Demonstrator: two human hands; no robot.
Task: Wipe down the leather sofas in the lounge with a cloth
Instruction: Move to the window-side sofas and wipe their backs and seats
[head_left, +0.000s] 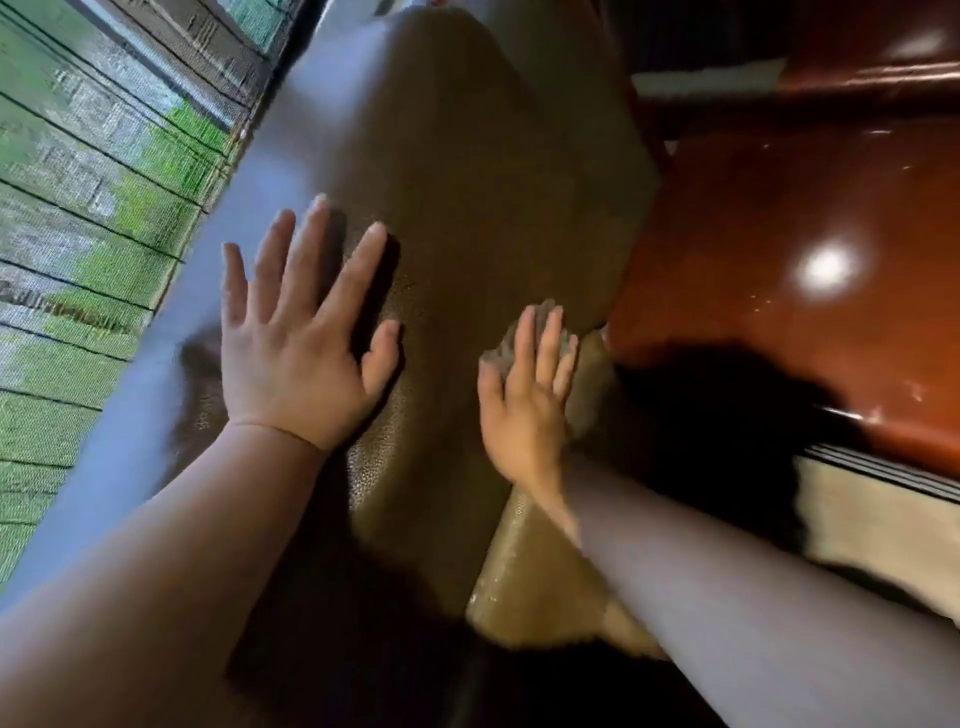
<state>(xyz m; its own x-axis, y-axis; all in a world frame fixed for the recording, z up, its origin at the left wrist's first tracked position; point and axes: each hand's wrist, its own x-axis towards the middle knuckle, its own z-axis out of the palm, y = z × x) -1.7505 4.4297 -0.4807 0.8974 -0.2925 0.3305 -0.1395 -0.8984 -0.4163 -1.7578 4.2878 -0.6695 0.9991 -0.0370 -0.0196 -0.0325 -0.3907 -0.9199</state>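
A brown grained leather sofa back fills the middle of the head view, seen from close above. My left hand lies flat on its top with fingers spread and straight. My right hand presses a small grey cloth against the sofa's right-hand slope with straight fingers; only the cloth's edges show around the fingertips. A wet shine runs down the leather below my right wrist.
A glossy reddish-brown table sits close to the right of the sofa, reflecting a lamp. A window with a mesh screen and a grey sill runs along the left. Pale floor shows at the lower right.
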